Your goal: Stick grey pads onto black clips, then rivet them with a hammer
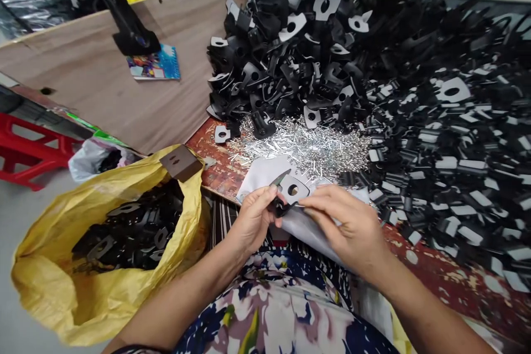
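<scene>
My left hand [258,214] is closed on a black plastic part with a pale flat face and a round hole [295,188], held over the table's front edge. My right hand [346,221] pinches at the right side of this part, its thumb and index finger together; a thin metal pin seems to show at the fingertips, too small to be sure. Beyond the hands lies a heap of silver metal pins [307,146]. A tall pile of black parts with holed pale faces [286,61] rises behind the pins.
Many small black pieces with pale pads [468,177] cover the right side. A yellow sack [53,282] of black parts stands open at left, with a brown block [180,162] on its rim. A wooden board [91,77] and a red stool [37,149] are further left.
</scene>
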{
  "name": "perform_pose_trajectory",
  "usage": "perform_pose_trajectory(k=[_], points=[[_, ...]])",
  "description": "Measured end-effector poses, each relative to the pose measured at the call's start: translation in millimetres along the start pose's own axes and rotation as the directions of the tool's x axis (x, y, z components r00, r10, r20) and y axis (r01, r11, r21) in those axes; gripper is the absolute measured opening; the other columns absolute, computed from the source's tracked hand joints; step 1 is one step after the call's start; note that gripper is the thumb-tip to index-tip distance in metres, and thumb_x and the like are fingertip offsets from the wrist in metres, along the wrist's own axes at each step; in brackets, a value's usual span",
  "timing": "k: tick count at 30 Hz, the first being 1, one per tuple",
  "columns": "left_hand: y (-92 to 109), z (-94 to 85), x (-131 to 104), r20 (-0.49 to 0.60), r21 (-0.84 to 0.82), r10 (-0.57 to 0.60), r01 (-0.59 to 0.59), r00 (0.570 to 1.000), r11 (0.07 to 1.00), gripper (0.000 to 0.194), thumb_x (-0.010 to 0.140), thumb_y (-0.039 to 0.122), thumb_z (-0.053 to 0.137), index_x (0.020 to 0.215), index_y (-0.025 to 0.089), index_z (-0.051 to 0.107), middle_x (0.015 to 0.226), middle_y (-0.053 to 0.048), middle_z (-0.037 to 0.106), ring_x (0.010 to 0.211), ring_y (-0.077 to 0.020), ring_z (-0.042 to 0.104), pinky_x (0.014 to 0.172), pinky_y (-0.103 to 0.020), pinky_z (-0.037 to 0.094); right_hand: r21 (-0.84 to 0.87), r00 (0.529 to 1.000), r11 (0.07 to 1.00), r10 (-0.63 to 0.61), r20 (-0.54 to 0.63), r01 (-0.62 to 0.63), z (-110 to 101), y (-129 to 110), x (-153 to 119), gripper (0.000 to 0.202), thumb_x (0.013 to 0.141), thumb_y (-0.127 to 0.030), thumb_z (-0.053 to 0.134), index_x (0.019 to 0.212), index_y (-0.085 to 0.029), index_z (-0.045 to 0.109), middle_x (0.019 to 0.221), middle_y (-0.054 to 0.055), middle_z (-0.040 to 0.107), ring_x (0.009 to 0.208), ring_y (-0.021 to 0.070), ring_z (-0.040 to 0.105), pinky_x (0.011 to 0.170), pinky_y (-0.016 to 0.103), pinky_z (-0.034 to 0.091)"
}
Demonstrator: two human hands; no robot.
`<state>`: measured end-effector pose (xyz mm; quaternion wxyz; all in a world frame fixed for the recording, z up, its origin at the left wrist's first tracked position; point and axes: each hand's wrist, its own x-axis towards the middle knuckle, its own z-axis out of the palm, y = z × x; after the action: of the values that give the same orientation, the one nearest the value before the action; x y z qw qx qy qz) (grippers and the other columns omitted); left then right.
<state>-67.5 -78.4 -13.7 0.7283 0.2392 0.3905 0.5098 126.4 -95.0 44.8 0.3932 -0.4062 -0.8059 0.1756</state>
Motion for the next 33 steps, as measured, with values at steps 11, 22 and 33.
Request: perform_pose_trajectory(k=[11,22,33], points=[[-5,2.1,-5,-0.001,-0.057,-0.046,0.046,0.999,0.997,0.042,0.07,0.051,0.09,0.074,0.013,0.071,0.069,-0.001,0.065,0.052,-0.0088,0.053,0.042,-0.02,0.049,-0.058,0.997,0.997,-0.04,0.068,0.044,25,4,14,0.016,0.098,-0.009,0.055,0.091,-0.022,0.062,0.082,0.001,0.068,0.079,0.0169,0.064,0.079,0.034,0.053],[-4,3.2,-9,-0.012,-0.043,-0.032,0.031,0.999,0.999,0.041,0.072,0.05,0.089,0.075,0.014,0.071,0.069,-0.001,0.063,0.055,-0.0098,0.053,0.044,-0.021,0.049,-0.1,0.993,0.995,0.018,0.118,-0.006,20,-6,16,0.012,0.097,-0.013,0.053,0.091,-0.023,0.057,0.081,0.001,0.065,0.076,0.0161,0.062,0.07,0.029,0.05],[-15,22.6,-7,-0.137,-0.244,0.069,-0.101,0.988,0.965,0.04,0.067,0.035,0.092,0.068,0.016,0.057,0.066,0.006,0.056,0.06,-0.0072,0.049,0.061,-0.02,0.045,-0.606,0.915,0.691,-0.361,0.182,0.393,44,-24,21,0.032,0.098,-0.002,0.047,0.086,-0.022,0.068,0.067,0.002,0.057,0.065,0.0188,0.053,0.101,0.045,0.059]])
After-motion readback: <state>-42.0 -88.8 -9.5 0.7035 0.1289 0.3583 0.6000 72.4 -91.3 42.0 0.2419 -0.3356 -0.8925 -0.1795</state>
